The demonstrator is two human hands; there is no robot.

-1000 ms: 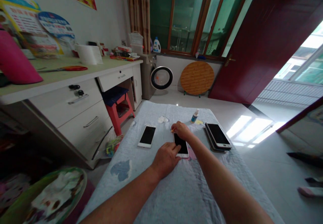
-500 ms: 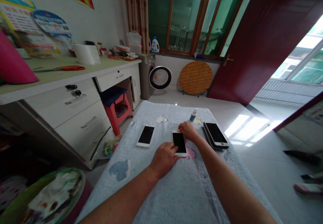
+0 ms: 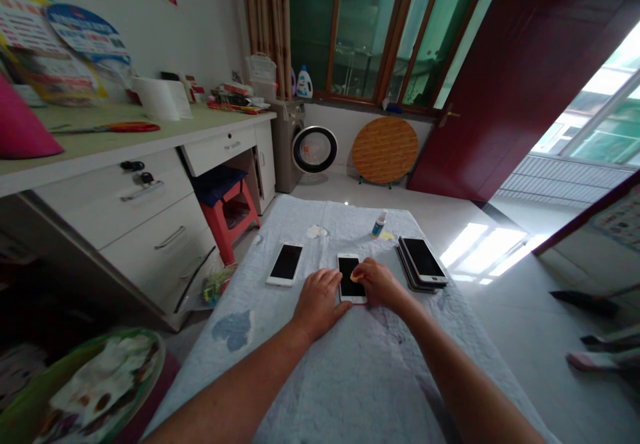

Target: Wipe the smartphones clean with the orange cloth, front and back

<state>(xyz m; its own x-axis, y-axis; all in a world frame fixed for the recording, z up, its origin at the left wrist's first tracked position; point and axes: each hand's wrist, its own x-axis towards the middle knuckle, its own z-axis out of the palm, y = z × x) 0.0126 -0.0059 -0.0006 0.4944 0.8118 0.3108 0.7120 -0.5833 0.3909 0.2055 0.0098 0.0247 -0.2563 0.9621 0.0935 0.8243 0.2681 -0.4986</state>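
Observation:
A white phone (image 3: 349,272) with a dark screen lies on the pale blue cloth (image 3: 350,364) in front of me. My left hand (image 3: 317,301) rests on its left edge, fingers bent, holding it down. My right hand (image 3: 376,281) is closed in a pinch on a small yellowish pad pressed to the lower part of the screen. A second white phone (image 3: 285,263) lies to the left, and a stack of phones (image 3: 421,263) sits to the right.
A small spray bottle (image 3: 379,224) and a white wad (image 3: 317,232) lie at the cloth's far end. A desk with drawers (image 3: 150,191) and a red stool (image 3: 227,207) stand on the left. A bowl (image 3: 85,391) sits near left.
My right hand has slid from the phone's top edge down toward me to the lower screen. My left hand shifted slightly along the left edge.

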